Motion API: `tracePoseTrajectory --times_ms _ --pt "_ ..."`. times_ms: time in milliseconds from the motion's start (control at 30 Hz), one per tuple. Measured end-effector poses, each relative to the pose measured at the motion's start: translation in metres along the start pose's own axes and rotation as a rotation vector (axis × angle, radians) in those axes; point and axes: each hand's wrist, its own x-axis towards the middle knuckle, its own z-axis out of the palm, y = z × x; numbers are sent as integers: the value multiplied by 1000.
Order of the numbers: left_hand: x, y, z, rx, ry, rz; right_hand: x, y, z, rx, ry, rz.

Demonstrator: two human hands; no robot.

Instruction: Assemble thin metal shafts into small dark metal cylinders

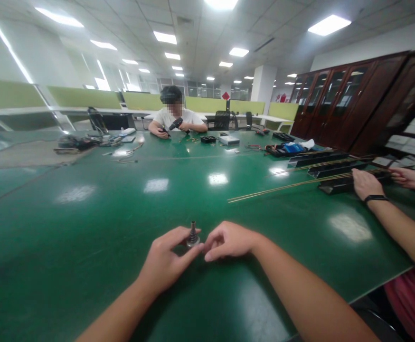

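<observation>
On green table [97,223] — left grip [165,256] around metal part [193,236], right grip [231,239] apart; tray [275,152] holds blue item [293,147].

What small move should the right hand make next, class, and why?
Probably bring the right hand to the metal part's top: the left hand holds it upright near its base, and the right sits close beside.
</observation>
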Motion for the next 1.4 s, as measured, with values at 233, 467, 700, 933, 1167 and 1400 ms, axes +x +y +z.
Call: tracePoseTrajectory --times_ms 233,467,700,933,1167,1400 --pt "2 1 1 -21 -50 23 -2 0 0 -33 8 1" --pt "3 2 1 -25 -56 32 -3 -1 1 -50 7 -11" --pt "0 -2 2 -21 -70 8 -2 -1 3 -88 11 -32" --pt "0 -2 3 -39 -45 -10 -2 -1 3 -111 23 -44" --pt "-1 -5 5 -42 -48 -25 -2 -1 3 -112 21 -30" --pt "-1 -6 6 -19 -63 -41 -2 1 4 -149 22 -57"
